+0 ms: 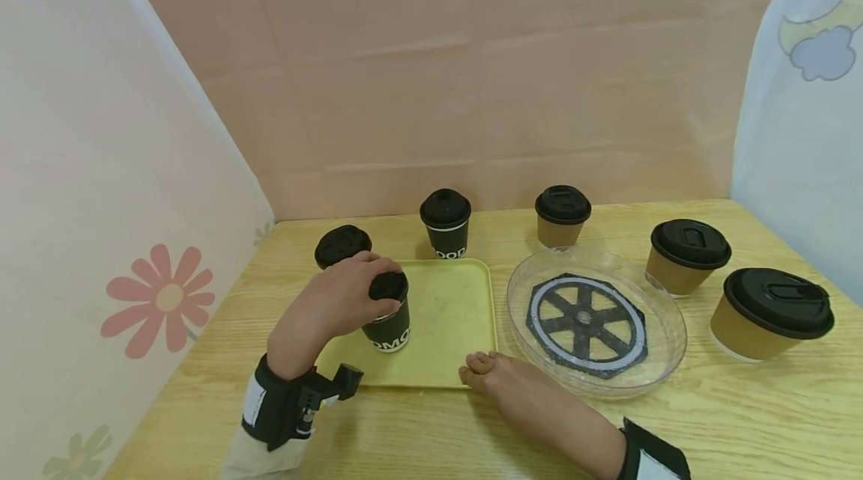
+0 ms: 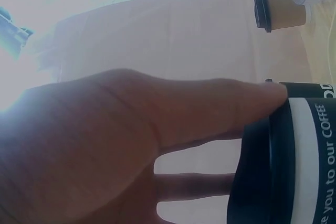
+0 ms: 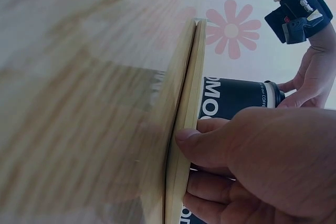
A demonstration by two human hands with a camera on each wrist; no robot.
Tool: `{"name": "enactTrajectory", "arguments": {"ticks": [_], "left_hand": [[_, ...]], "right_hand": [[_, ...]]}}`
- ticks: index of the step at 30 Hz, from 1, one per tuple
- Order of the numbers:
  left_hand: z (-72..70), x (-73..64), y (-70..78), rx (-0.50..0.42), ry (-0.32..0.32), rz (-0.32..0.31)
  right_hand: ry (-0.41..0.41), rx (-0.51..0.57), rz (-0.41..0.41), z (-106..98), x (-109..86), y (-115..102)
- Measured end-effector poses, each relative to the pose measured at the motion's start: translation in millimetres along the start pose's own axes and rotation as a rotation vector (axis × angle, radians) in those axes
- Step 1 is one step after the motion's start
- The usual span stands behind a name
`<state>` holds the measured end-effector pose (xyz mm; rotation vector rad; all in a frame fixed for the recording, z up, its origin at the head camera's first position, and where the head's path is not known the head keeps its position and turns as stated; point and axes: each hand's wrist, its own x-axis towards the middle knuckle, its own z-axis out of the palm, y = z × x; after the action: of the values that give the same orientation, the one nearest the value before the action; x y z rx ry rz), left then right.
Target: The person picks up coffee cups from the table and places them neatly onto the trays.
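My left hand (image 1: 340, 293) grips a black paper coffee cup (image 1: 392, 326) from above by its lid. The cup is upright over the left half of a yellow tray (image 1: 452, 315). In the left wrist view, the thumb lies along the side of the black lid (image 2: 260, 171). At the tray's front right corner, my right hand (image 1: 515, 390) pinches the rim; the right wrist view has its thumb on the tray's edge (image 3: 190, 114) with curled fingers beside it. Whether the cup's base touches the tray is hidden by the rim in that view.
Behind the tray stand two black lidded cups, one left (image 1: 342, 244) and one centre (image 1: 447, 224). A clear round dish (image 1: 664, 349) with a dark spoked wheel sits to the right. Three brown lidded cups (image 1: 562, 222) (image 1: 682, 270) (image 1: 755, 326) curve around it. Cloth (image 1: 472, 90) hangs behind the table.
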<state>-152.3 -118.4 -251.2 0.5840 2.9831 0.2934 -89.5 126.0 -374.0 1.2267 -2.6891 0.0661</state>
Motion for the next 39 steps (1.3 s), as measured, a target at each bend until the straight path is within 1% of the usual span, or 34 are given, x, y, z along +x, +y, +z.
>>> {"name": "enactTrajectory", "arguments": {"ticks": [6, 15, 21, 23, 30, 39], "left_hand": [[0.2, 0.2, 0.2, -0.002, -0.013, -0.014], [-2.7, -3.8, 2.3, -0.034, -0.041, -0.014], [-7.3, -6.9, 2.8, -0.052, -0.053, -0.036], [-9.9, -9.5, 1.7, -0.050, -0.045, -0.038], [-20.9, -19.6, -6.0, -0.041, 0.018, -0.055], [-26.5, -24.6, -23.1, -0.064, 0.073, -0.071]], "right_hand": [[-0.011, 0.008, 0.011, 0, -0.7, -1], [-0.026, 0.027, 0.025, -1, -1.2, -1], [-0.036, 0.040, 0.034, -2, -0.9, -1], [-0.041, 0.045, 0.038, -3, -0.7, -1], [-0.068, 0.062, 0.055, -4, -0.3, -1], [-0.053, 0.050, 0.039, 0, -1.6, -2]]}}
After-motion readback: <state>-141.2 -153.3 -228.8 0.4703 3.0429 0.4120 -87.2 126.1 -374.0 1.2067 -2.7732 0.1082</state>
